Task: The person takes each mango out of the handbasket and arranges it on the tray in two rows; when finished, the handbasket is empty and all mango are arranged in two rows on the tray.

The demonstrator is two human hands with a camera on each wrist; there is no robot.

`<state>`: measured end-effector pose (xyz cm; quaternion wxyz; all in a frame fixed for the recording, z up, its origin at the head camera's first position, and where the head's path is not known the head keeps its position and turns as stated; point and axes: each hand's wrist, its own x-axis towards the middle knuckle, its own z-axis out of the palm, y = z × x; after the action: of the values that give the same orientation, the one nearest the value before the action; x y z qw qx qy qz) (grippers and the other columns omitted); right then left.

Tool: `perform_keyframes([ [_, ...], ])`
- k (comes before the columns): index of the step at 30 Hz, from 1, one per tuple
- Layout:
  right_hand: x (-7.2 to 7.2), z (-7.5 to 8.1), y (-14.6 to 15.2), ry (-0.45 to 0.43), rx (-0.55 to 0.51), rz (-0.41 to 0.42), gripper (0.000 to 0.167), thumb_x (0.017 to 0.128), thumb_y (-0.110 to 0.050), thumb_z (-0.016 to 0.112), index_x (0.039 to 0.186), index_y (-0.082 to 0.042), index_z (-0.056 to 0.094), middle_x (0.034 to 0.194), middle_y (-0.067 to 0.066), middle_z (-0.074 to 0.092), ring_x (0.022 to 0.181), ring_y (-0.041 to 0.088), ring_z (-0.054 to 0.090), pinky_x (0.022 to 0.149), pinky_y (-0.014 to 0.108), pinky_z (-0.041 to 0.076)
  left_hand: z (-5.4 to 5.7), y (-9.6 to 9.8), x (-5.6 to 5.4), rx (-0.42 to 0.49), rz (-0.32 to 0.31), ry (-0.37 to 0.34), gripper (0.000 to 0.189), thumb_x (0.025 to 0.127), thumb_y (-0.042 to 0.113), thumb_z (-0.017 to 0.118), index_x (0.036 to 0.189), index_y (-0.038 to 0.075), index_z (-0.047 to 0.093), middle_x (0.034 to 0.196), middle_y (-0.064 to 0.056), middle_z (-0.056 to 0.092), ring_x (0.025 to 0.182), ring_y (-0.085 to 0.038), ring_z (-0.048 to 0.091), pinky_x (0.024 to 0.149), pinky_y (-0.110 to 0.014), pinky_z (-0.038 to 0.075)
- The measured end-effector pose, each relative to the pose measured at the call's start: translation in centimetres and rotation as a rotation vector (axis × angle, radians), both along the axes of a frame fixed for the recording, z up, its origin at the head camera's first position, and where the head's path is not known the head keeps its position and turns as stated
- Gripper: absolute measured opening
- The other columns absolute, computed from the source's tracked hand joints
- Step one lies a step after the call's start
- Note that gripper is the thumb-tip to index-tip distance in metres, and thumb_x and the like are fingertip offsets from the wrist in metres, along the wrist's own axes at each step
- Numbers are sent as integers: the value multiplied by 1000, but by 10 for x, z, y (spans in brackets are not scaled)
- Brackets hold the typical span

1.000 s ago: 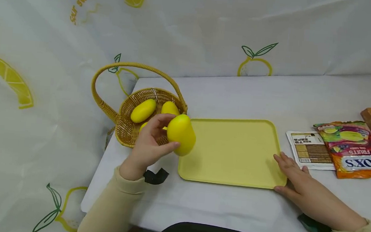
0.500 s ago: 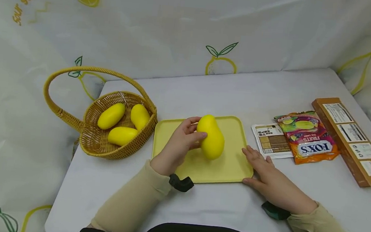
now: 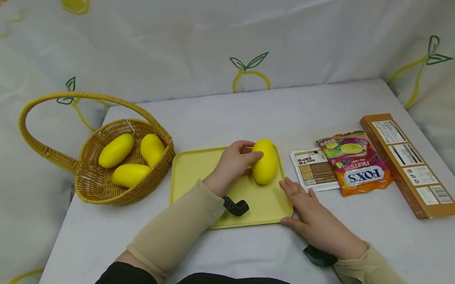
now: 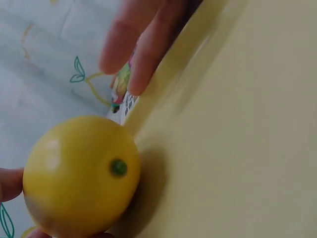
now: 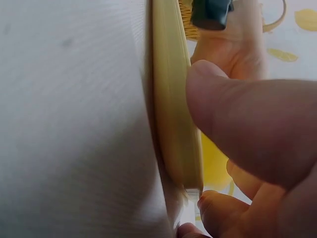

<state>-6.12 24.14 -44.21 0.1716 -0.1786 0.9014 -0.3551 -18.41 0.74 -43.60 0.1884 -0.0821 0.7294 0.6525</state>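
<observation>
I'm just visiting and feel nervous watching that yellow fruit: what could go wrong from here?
The yellow fruit is rounded, so it might roll once the left hand lets go; the tray has only a low rim. It is also close to the tray's far right corner, so it could land on the rim. The right hand touches the tray's near right corner and might nudge it.

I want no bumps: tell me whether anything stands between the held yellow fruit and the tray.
Nothing visible does. The left hand holds the yellow fruit close over the tray, possibly touching it; the right hand lies aside, at the tray's right edge.
</observation>
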Motion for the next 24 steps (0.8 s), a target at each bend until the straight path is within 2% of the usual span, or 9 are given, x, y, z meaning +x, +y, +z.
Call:
perform_keyframes([
  [5,0,-2,-1,5,4,4,93,104,-31,78,177,-12,24,183,20,19,169,48,17,132,74,4,0,7,-4,-123,23,53,38,101,30,84,131,12,70,119,-6,72,96,-21,71,76,-31,64],
  [9,-1,-2,0,4,4,2,94,104,-30,78,177,-11,24,183,20,19,169,49,17,132,74,4,0,14,-4,-200,16,77,38,101,34,84,128,11,71,114,-4,74,88,-18,71,73,-28,63],
  [14,-2,-1,-2,-9,2,2,94,104,-30,78,178,-12,22,184,19,18,169,49,16,132,74,3,0,14,-2,-205,-7,98,37,103,35,82,127,9,72,114,-4,74,86,-16,72,76,-28,64],
  [19,-2,-1,-2,-12,0,4,94,104,-33,77,178,-12,21,184,18,17,169,49,16,133,73,3,2,8,2,-196,-22,92,35,104,39,80,127,13,75,117,-1,75,91,-17,72,80,-30,65],
  [24,-1,-2,0,-5,-4,2,94,105,-33,77,177,-11,22,184,19,17,169,47,16,134,72,2,5,-8,8,-103,-25,64,33,105,37,78,131,16,75,125,1,74,100,-19,73,85,-34,65],
])
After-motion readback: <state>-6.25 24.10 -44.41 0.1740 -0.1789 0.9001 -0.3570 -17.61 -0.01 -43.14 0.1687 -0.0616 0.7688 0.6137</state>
